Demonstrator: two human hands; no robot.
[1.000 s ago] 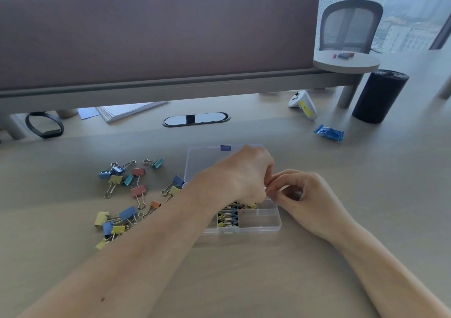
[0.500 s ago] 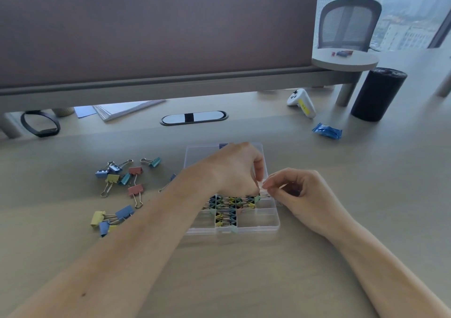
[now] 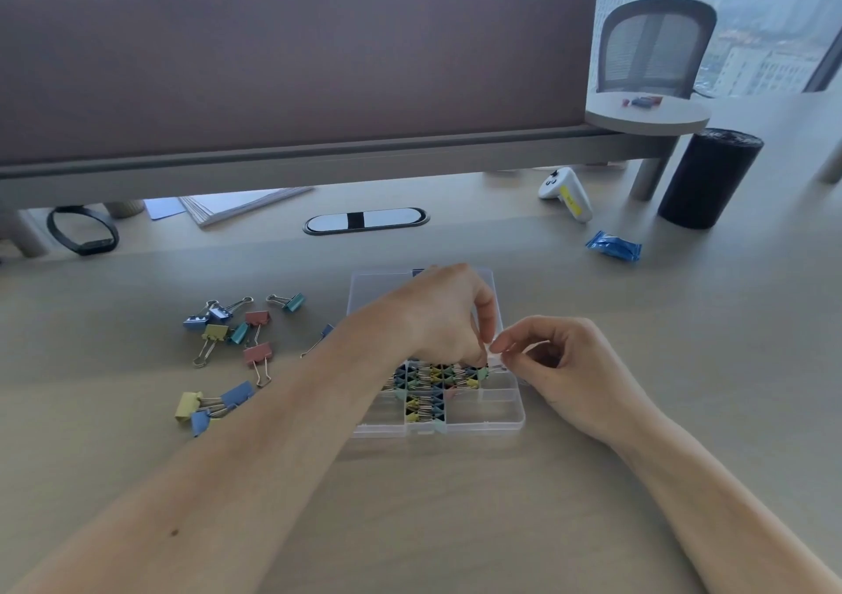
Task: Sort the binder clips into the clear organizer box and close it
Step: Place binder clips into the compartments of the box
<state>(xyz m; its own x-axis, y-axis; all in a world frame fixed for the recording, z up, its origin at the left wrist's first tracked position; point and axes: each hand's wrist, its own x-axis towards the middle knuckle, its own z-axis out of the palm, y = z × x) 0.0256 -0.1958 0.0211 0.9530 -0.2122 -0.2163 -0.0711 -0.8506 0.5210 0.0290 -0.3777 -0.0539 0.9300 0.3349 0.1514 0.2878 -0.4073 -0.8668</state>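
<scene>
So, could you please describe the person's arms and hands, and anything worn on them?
The left forearm and right forearm are bare, no sleeve in view. The left hand and right hand show no glove, ring or watch. A small mole marks the left forearm.

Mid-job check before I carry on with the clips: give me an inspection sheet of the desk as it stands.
Surface: light wooden desk, no spills seen.
Job's things: clear organizer box open, lid flat behind it; sorted clips fill several compartments, near-right ones empty; loose binder clips lie left of it.
Clutter: blue wrapper, white controller, black cylinder, paper stack, black strap.
Hands: left hand and right hand meet over the box's right side, fingers curled at a green clip; grip unclear.
Cables: nothing seen.
Surroundings: partition screen, mesh chair, round side table, windows.
</scene>
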